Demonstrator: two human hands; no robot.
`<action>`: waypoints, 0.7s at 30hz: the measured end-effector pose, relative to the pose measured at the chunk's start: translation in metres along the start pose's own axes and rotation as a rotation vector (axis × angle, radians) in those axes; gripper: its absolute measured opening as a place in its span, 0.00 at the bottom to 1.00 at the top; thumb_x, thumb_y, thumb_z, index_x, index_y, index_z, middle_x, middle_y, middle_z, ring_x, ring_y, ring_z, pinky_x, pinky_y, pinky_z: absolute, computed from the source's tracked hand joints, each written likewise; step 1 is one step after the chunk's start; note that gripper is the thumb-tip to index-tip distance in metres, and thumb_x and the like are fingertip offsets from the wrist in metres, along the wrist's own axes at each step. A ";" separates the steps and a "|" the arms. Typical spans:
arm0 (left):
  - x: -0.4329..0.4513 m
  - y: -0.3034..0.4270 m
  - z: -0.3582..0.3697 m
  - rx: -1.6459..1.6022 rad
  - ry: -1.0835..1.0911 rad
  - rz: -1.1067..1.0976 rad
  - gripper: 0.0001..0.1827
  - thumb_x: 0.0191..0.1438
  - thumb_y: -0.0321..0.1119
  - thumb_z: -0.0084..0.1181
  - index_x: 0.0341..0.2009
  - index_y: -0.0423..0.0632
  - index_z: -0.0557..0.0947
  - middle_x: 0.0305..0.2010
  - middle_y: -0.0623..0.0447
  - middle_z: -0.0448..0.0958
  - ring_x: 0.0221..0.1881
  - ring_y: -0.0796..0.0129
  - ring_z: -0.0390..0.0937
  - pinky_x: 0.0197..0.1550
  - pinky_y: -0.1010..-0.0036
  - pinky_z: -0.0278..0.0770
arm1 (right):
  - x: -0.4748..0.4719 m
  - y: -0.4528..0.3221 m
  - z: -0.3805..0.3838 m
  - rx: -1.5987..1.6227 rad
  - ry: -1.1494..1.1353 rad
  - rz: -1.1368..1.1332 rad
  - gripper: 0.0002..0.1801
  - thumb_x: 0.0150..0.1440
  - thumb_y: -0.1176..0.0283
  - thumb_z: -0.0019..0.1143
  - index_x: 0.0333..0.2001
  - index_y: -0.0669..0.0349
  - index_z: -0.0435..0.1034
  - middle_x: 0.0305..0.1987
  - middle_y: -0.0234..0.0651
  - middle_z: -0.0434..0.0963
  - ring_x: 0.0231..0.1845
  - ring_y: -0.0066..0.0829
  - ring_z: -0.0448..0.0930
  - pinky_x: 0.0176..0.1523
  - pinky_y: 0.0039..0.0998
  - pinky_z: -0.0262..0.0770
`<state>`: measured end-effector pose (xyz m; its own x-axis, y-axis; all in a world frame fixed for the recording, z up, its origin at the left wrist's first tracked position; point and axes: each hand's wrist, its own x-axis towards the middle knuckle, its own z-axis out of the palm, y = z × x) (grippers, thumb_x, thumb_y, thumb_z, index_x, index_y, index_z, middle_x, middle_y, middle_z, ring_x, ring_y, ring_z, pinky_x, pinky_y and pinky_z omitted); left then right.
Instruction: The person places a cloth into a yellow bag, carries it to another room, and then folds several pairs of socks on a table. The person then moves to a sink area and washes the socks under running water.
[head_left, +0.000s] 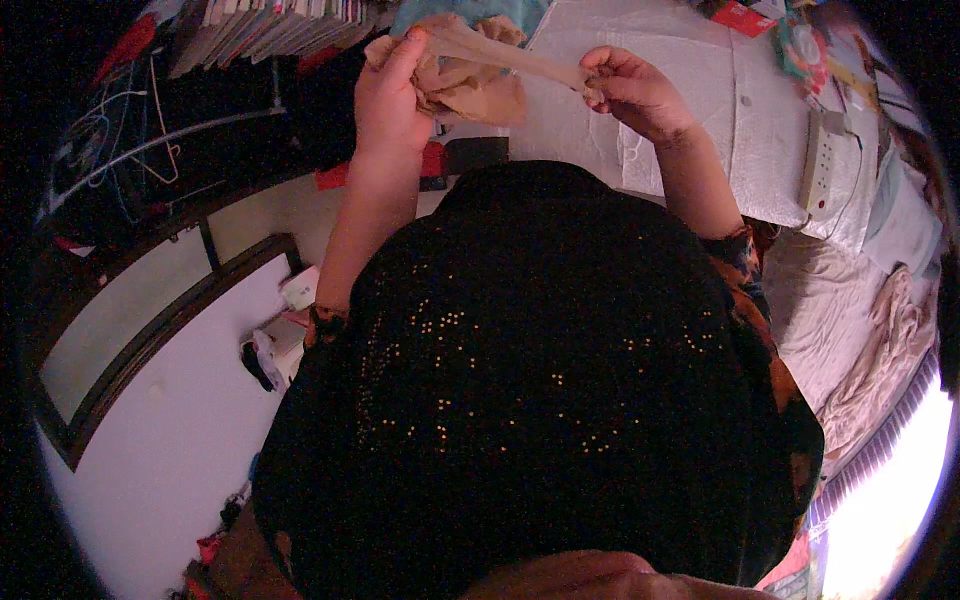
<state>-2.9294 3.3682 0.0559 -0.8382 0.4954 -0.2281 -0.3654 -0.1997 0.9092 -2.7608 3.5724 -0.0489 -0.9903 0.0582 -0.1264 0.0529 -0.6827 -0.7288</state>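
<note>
A beige, sheer stretchy fabric piece (517, 56) is drawn out between my two hands near the top of the view. My left hand (394, 97) grips its bunched end, thumb on top, with looser crumpled tan material (476, 94) hanging beside the fingers. To the right, my right hand (634, 90) pinches the narrow gathered end between thumb and fingers. Whether the crumpled part and the stretched part are one piece, I cannot tell. Below the hands, black cloth with small gold dots (525, 337) covers most of the middle of the view.
A table with a silvery-white cover (675, 165) lies beyond my right hand, bearing a white power strip (821, 165) with a cord. A row of books (277, 30) stands at upper left, above clothes hangers (154, 127). Crumpled pale cloth (877, 345) lies at right.
</note>
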 end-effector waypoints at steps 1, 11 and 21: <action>0.000 -0.001 -0.004 -0.003 0.017 0.020 0.08 0.55 0.31 0.56 0.40 0.45 0.75 0.41 0.50 0.77 0.42 0.63 0.77 0.45 0.66 0.77 | -0.003 0.001 -0.005 -0.019 0.037 -0.006 0.11 0.56 0.75 0.53 0.44 0.60 0.69 0.34 0.30 0.76 0.29 0.19 0.74 0.36 0.19 0.69; -0.006 -0.014 -0.011 0.072 -0.080 -0.130 0.11 0.59 0.34 0.53 0.45 0.46 0.77 0.42 0.53 0.76 0.43 0.64 0.75 0.45 0.63 0.77 | 0.020 -0.016 -0.050 0.172 0.218 -0.170 0.20 0.57 0.70 0.55 0.52 0.64 0.63 0.40 0.31 0.75 0.30 0.21 0.75 0.35 0.22 0.72; -0.014 -0.022 -0.017 0.097 -0.032 -0.175 0.10 0.57 0.29 0.54 0.44 0.43 0.79 0.41 0.53 0.77 0.42 0.67 0.76 0.46 0.72 0.75 | 0.023 0.028 -0.097 -1.541 0.868 0.222 0.30 0.49 0.54 0.61 0.47 0.67 0.71 0.41 0.42 0.80 0.41 0.31 0.80 0.46 0.33 0.75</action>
<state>-2.9170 3.3512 0.0334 -0.7513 0.5427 -0.3756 -0.4624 -0.0267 0.8863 -2.7697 3.6253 -0.1380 -0.6303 0.7465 -0.2133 0.7284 0.4734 -0.4953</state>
